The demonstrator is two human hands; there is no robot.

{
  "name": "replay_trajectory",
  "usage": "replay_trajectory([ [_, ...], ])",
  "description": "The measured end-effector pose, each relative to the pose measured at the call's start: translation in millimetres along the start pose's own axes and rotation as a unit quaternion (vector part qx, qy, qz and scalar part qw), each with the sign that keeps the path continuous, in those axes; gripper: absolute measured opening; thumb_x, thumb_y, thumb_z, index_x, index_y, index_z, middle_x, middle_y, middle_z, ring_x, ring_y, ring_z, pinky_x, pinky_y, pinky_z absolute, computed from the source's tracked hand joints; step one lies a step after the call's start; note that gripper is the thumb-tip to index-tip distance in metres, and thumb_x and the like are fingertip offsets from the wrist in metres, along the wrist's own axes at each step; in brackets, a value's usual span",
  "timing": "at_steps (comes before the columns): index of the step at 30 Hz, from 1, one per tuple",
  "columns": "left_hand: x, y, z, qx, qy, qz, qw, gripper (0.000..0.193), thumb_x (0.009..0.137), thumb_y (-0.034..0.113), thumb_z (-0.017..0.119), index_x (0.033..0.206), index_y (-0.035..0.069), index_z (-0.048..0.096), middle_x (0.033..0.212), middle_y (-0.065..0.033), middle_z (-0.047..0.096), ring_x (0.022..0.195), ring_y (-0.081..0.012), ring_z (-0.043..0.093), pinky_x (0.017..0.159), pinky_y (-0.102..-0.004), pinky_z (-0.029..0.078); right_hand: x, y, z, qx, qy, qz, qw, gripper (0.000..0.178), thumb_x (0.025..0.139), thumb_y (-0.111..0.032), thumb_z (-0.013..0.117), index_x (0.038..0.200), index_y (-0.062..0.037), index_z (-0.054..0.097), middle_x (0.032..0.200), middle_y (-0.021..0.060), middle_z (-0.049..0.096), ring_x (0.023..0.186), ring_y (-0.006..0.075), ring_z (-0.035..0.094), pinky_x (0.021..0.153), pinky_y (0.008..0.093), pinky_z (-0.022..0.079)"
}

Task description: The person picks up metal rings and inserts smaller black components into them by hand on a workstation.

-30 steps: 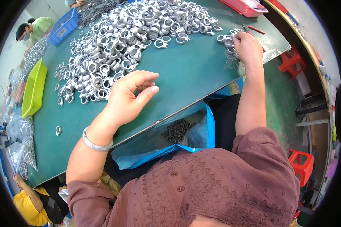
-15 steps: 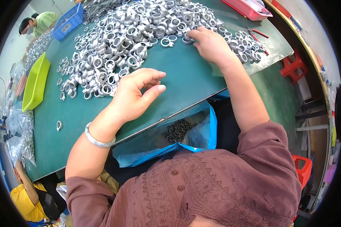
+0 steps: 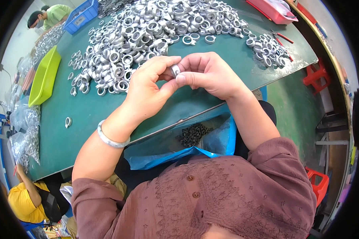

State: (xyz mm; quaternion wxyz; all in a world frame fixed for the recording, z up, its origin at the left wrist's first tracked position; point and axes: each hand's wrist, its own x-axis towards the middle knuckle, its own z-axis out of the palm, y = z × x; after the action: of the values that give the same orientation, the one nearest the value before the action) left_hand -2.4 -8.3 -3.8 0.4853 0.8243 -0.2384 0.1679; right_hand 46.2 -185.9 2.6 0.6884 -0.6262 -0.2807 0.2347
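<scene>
A small silver metal ring (image 3: 175, 71) is pinched between both hands above the near part of the green table (image 3: 223, 65). My left hand (image 3: 149, 81) has its thumb and fingertips closed on one side of the ring. From the other side my right hand (image 3: 211, 75) grips it, its thumb lying across the front. Fingers hide part of the ring. Behind the hands spreads a large heap of similar silver rings (image 3: 155, 30), each with a small protruding lug. Two loose rings (image 3: 188, 40) lie at the heap's near edge.
A smaller ring pile (image 3: 267, 49) lies right, beside red-handled pliers (image 3: 285, 38). A single ring (image 3: 68, 122) sits left, near a yellow-green tray (image 3: 46, 75). Blue and pink bins (image 3: 81, 18) stand farther back. Below the table edge hangs an open blue bag (image 3: 147, 159) with dark parts. Two people work at left.
My right hand has come back from the heap's right side to meet my left hand, bringing a ring. Both hands now hold it; my left hand's fingers were apart before.
</scene>
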Motion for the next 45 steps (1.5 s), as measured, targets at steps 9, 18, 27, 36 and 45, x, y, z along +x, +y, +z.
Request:
replay_trajectory([
  [9, -2.0, 3.0, 0.1, -0.081, -0.009, -0.04, 0.996, 0.036, 0.077, -0.001, 0.065, 0.111, 0.0, 0.057, 0.091, -0.0068, 0.058, 0.08, -0.0125, 0.06, 0.07, -0.0238, 0.051, -7.3, 3.0, -2.7, 0.046, -0.026, -0.006, 0.999, 0.019, 0.08, -0.015, 0.067, 0.095, -0.0024, 0.064, 0.079, -0.0008, 0.061, 0.064, 0.0051, 0.049, 0.058, 0.0188, 0.041],
  [18, -3.4, 4.7, 0.6, -0.17, -0.043, -0.113, 0.978, 0.036, 0.082, 0.002, 0.062, 0.117, 0.001, 0.054, 0.089, -0.005, 0.063, 0.079, -0.0103, 0.06, 0.071, -0.0234, 0.05, -12.0, -1.4, -3.5, 0.053, -0.036, -0.011, 0.998, 0.019, 0.082, -0.017, 0.064, 0.093, -0.0021, 0.065, 0.082, 0.0019, 0.065, 0.065, 0.0045, 0.051, 0.058, 0.0187, 0.041],
  [27, -2.2, 9.0, -0.7, -0.189, -0.073, -0.189, 0.961, 0.036, 0.085, 0.009, 0.061, 0.118, 0.0, 0.052, 0.085, -0.004, 0.063, 0.07, -0.0074, 0.057, 0.061, -0.0206, 0.049, -12.6, 0.7, -5.0, 0.077, -0.037, 0.022, 0.996, 0.02, 0.084, -0.023, 0.062, 0.088, -0.004, 0.066, 0.074, 0.0001, 0.063, 0.061, 0.0046, 0.05, 0.056, 0.0178, 0.041],
  [36, -3.7, 3.3, 0.8, -0.107, -0.056, -0.09, 0.989, 0.042, 0.079, 0.003, 0.065, 0.119, 0.003, 0.052, 0.08, -0.0005, 0.058, 0.071, -0.0073, 0.057, 0.066, -0.0221, 0.05, -12.6, -0.5, -0.9, 0.056, -0.021, 0.01, 0.998, 0.018, 0.082, -0.02, 0.064, 0.088, -0.0032, 0.065, 0.075, -0.001, 0.06, 0.062, 0.0041, 0.05, 0.056, 0.0183, 0.041],
  [45, -2.6, 9.0, 1.9, -0.278, -0.031, -0.103, 0.955, 0.049, 0.08, 0.002, 0.064, 0.125, 0.001, 0.045, 0.101, -0.0057, 0.053, 0.082, -0.0105, 0.057, 0.076, -0.0247, 0.048, -11.4, 10.9, -4.5, 0.06, -0.017, -0.069, 0.996, 0.014, 0.079, 0.0, 0.062, 0.093, 0.0, 0.062, 0.083, 0.0002, 0.06, 0.075, 0.0061, 0.055, 0.067, 0.0207, 0.044],
])
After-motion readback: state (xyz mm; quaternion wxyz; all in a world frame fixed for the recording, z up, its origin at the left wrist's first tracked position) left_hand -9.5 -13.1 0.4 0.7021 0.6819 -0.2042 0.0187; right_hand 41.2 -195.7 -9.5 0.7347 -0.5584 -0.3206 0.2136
